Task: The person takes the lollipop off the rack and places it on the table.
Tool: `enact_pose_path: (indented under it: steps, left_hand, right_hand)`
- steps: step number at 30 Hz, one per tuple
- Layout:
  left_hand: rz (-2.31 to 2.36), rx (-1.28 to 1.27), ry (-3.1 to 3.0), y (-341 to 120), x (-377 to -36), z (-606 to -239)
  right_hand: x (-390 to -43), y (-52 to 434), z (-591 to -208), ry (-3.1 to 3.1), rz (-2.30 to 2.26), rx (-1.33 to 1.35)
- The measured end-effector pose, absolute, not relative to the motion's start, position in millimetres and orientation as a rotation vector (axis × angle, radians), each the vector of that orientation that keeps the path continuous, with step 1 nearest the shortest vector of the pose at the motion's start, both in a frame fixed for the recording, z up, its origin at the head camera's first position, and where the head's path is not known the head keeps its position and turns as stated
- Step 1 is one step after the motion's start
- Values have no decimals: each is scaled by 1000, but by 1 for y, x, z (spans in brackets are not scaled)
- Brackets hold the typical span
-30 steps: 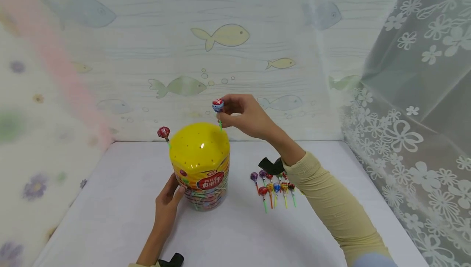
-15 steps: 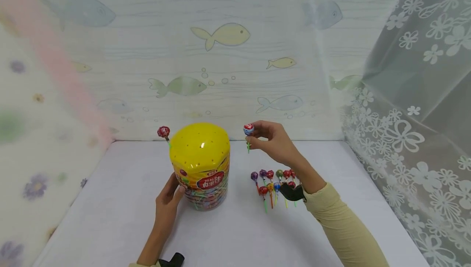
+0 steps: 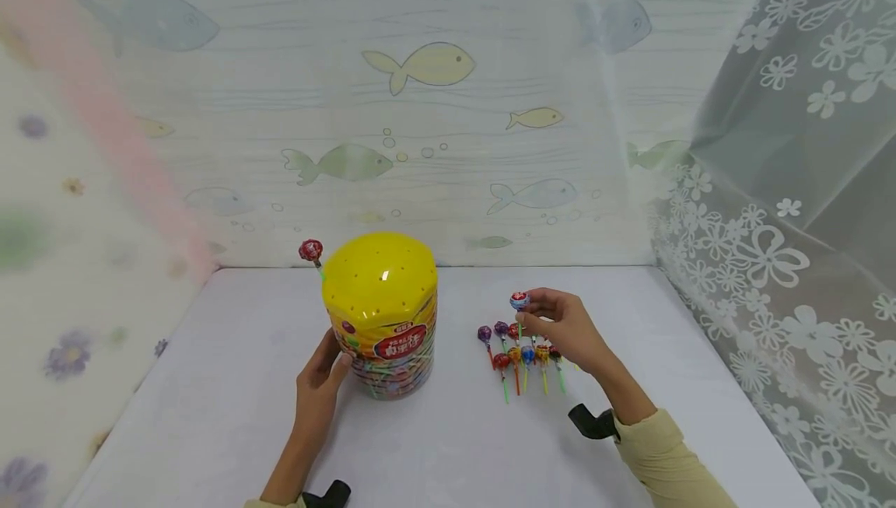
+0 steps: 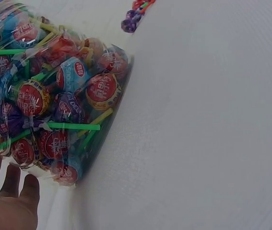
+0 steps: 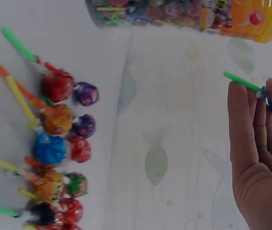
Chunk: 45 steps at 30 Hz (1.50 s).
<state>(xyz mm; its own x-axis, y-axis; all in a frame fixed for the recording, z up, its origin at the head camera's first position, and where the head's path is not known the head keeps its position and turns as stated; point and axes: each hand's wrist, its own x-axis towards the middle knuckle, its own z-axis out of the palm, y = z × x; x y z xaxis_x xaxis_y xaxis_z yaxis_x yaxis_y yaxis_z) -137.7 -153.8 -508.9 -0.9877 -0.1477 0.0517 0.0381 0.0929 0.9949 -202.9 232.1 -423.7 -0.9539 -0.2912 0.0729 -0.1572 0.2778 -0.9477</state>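
Note:
A plastic jar [image 3: 402, 313] with a domed yellow lid stands on the white table, packed with wrapped lollipops. My left hand [image 3: 318, 391] rests against its lower left side, its straight fingers [image 4: 11, 179] at the clear wall in the left wrist view. Between thumb and fingers my right hand [image 3: 570, 329] pinches a lollipop [image 3: 519, 301] with a red and blue wrapper and a green stick, head up. It hangs over the back of two rows of lollipops [image 3: 528, 355] lying on the table. In the right wrist view its green stick [image 5: 241, 81] points away from the hand.
A red-wrapped lollipop [image 3: 310, 250] sticks out at the left edge of the yellow lid. A fish-patterned curtain [image 3: 434, 142] hangs behind the table [image 3: 434, 453]. Sheer flowered fabric [image 3: 770, 275] borders the right side.
My right hand has moved from the lid's right edge, rightward and down to the lollipop rows, with the lollipop still pinched. The left hand and jar have stayed in place.

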Motion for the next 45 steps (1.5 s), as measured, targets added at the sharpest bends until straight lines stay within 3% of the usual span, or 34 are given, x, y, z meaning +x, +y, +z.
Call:
enact_pose_path:
  steps: [20,32,45]
  left_hand:
    - [-2025,119,-2222,-155,-139,-509]
    - [-2027,117,-2210,-153,-137,-509]
    - [-2028,124,-2217,-154,-137,-508]
  right_hand:
    - [-174,283,-493,2369,-1776,76]
    - [-172,293,-498,2475,-1663,361]
    - [-178,295,-502,2519,-1498,454]
